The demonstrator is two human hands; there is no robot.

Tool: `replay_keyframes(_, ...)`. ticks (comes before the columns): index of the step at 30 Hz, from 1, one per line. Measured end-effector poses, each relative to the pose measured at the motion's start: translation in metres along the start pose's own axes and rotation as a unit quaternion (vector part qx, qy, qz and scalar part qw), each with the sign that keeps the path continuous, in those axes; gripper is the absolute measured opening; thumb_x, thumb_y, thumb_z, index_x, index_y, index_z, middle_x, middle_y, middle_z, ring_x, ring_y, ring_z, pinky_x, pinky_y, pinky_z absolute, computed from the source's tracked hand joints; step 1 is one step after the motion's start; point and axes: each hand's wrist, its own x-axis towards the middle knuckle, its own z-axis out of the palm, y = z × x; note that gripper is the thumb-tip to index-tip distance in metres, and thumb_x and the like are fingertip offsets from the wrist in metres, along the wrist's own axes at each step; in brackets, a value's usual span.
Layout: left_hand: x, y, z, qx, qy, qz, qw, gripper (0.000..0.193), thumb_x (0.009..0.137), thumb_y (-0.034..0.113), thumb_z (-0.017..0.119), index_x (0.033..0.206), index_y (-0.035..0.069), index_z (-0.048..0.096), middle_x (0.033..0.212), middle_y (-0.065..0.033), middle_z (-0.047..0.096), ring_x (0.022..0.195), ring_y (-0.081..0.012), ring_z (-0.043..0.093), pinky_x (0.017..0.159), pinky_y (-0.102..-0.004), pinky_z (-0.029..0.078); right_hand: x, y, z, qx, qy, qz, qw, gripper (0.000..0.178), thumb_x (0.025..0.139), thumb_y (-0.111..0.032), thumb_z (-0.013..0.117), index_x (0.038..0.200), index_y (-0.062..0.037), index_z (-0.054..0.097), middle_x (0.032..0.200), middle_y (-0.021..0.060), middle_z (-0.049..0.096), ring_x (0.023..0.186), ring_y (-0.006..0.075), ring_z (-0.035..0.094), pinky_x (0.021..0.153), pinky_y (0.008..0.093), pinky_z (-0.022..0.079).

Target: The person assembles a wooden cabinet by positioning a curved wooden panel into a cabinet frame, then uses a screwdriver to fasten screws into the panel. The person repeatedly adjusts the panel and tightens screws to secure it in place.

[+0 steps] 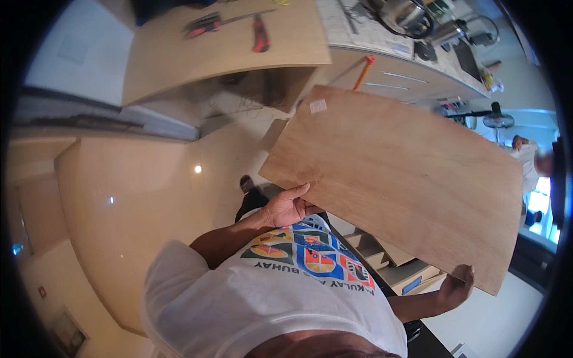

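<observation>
A large, thin plywood board spans the space in front of me, tilted down to the right. It carries a small white sticker near its far left corner. My left hand grips the near edge toward the left end, thumb on top and fingers underneath. Close to the near right corner, my right hand holds the same edge; most of its fingers are hidden beneath the board.
A wooden tabletop at the far left bears red-handled tools. Beyond the board runs a kitchen counter with a kettle. Drawers or shelves stand below the board. Another person is at the far right.
</observation>
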Motion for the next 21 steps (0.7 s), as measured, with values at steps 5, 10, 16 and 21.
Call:
replay_keyframes(5, -0.076, 0.049, 0.003, 0.083, -0.077, 0.171, 0.979, 0.040, 0.096, 0.012, 0.065, 0.132, 0.001, 0.052, 0.128, -0.0153, 0.064, 0.118, -0.0315, 0.065, 0.102, -0.0517, 0.054, 0.006, 0.033, 0.043, 0.097, -0.061, -0.051, 0.992, 0.040, 0.093, -0.012, 0.064, 0.128, 0.0076, 0.057, 0.124, 0.0184, 0.064, 0.114, 0.0257, 0.064, 0.102, 0.0431, 0.050)
replay_keyframes(10, -0.105, 0.115, 0.010, 0.089, -0.130, 0.298, 0.941, 0.049, 0.094, 0.009, 0.065, 0.139, 0.004, 0.047, 0.135, -0.0171, 0.059, 0.122, -0.0333, 0.062, 0.097, -0.0550, 0.058, 0.023, 0.055, 0.130, 0.146, -0.241, 0.008, 0.960, 0.023, 0.096, -0.015, 0.061, 0.107, 0.0044, 0.066, 0.105, 0.0133, 0.070, 0.098, 0.0240, 0.067, 0.091, 0.0430, 0.053)
replay_keyframes(16, -0.102, 0.237, 0.007, 0.044, -0.227, 0.382, 0.895, 0.042, 0.094, 0.006, 0.064, 0.134, 0.003, 0.053, 0.128, -0.0175, 0.065, 0.113, -0.0335, 0.068, 0.093, -0.0555, 0.060, 0.051, 0.095, 0.323, 0.219, -0.319, -0.028, 0.922, 0.023, 0.094, -0.009, 0.062, 0.112, 0.0059, 0.063, 0.111, 0.0154, 0.066, 0.100, 0.0265, 0.066, 0.087, 0.0444, 0.054)
replay_keyframes(21, -0.101, 0.326, 0.039, 0.070, -0.213, 0.437, 0.871, 0.030, 0.095, 0.008, 0.063, 0.125, 0.003, 0.059, 0.121, -0.0146, 0.070, 0.101, -0.0279, 0.072, 0.090, -0.0508, 0.062, 0.075, 0.116, 0.456, 0.210, -0.331, -0.032, 0.920, 0.046, 0.090, -0.011, 0.068, 0.131, 0.0022, 0.051, 0.127, 0.0149, 0.058, 0.119, 0.0306, 0.058, 0.097, 0.0518, 0.049)
